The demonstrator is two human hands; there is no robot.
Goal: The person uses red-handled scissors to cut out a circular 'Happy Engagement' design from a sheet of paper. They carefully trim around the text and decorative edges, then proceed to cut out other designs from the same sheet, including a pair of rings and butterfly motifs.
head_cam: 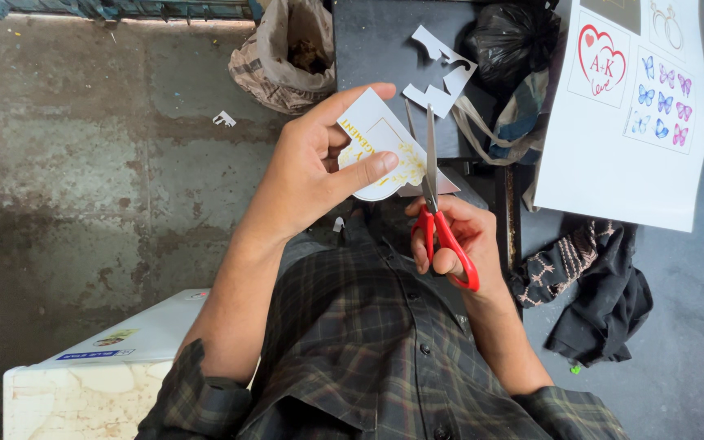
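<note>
Paper cutout [376,151] pinched in left hand [315,167] fingers; right hand [458,240] fingers grip red scissors [437,208].

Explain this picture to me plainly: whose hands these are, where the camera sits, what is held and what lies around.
There is one picture, taken by a camera worn on a person's head, looking down over their checked shirt. Both hands are that person's own. The left hand pinches a white printed card piece with yellow decoration. The right hand works red-handled scissors, blades at the card's edge. Ahead, white paper offcuts lie on a dark surface. To the right lies a printed sheet with a heart and butterflies, with dark cloth below it. A sack stands on the concrete floor.
</note>
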